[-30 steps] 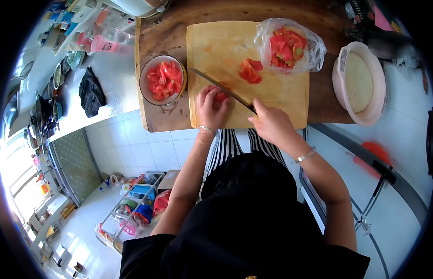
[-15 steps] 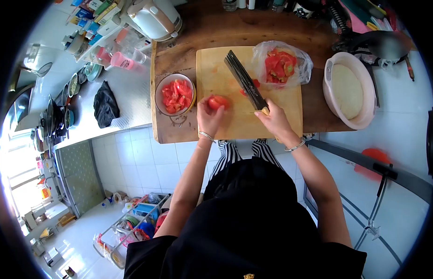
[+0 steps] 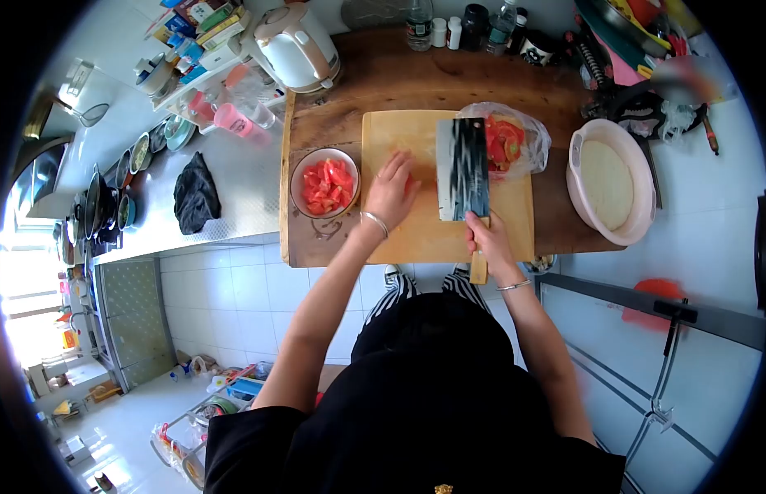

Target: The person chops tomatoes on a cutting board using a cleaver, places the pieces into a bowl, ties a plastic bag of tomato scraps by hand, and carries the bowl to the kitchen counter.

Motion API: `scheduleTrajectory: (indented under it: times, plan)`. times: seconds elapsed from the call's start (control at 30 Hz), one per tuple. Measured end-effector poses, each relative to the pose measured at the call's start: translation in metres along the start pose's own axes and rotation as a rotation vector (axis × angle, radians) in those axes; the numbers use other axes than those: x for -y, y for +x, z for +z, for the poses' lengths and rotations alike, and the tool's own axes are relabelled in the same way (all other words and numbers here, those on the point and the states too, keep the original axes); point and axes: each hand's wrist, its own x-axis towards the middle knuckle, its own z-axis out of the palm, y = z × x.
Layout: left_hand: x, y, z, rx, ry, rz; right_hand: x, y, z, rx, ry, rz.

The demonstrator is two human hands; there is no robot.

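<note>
The person's left hand (image 3: 389, 189) reached over the left part of the cutting board (image 3: 391, 240), fingers extended towards the far side and held close together. A red tomato piece (image 3: 410, 184) showed at the right edge of these fingers, on or just above the board; whether the hand grasped it or only covered it could not be told. The right hand (image 3: 487, 236), at the near edge of the board, was closed around the cleaver (image 3: 463, 177) where blade met handle. The wooden handle (image 3: 479, 268) projected from the grip towards the near side; the broad blade pointed to the far side, its flat face turned to the camera. Behind the blade, at the far right corner of the board, lay a clear plastic bag (image 3: 537, 146) with red tomato parts (image 3: 505, 138). Left of the board, on the wooden table (image 3: 399, 78), stood a bowl (image 3: 298, 178) of cut tomato (image 3: 328, 188). At the table's right end a pink basin (image 3: 644, 185) held pale dough (image 3: 607, 185). A kettle (image 3: 292, 53) stood at the far left, bottles (image 3: 419, 26) along the far edge.
</note>
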Motion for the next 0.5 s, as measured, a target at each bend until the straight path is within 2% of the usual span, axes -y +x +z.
scheduleTrajectory:
  times: [0.03,0.07,0.1,0.17,0.2,0.23,0.3,0.37,0.43,0.47,0.5]
  plan:
    - [-0.007,-0.005,0.002,-0.042,-0.479,-0.108,-0.001,0.0,0.001,0.004,-0.005,-0.005]
    - [-0.015,-0.012,0.016,-0.125,-0.953,-0.241,-0.002,-0.001,0.002,0.041,0.161,0.044]
    - [-0.024,-0.012,0.023,-0.132,-0.957,-0.242,-0.003,-0.002,0.005,0.076,0.326,0.097]
    - [-0.037,-0.012,0.032,-0.116,-2.045,-0.728,-0.001,-0.005,0.016,0.101,0.33,0.101]
    - [-0.035,-0.008,0.033,0.067,-2.196,-0.612,-0.004,-0.006,0.019,0.158,0.39,0.131]
    - [-0.032,-0.006,0.034,0.079,-2.204,-0.612,-0.007,-0.006,0.021,0.211,0.451,0.158]
    - [-0.032,0.0,0.038,0.264,-2.319,-0.428,-0.014,-0.007,0.029,0.209,0.456,0.182]
    - [-0.022,0.006,0.04,0.375,-2.325,-0.408,-0.019,-0.014,0.034,0.198,0.468,0.202]
    - [-0.017,0.009,0.04,0.363,-2.253,-0.558,-0.019,-0.021,0.039,0.155,0.433,0.185]
    - [-0.014,0.012,0.038,0.399,-2.347,-0.469,-0.023,-0.025,0.036,0.164,0.409,0.166]
    - [-0.005,0.015,0.04,0.428,-2.347,-0.477,-0.023,-0.033,0.035,0.144,0.418,0.159]
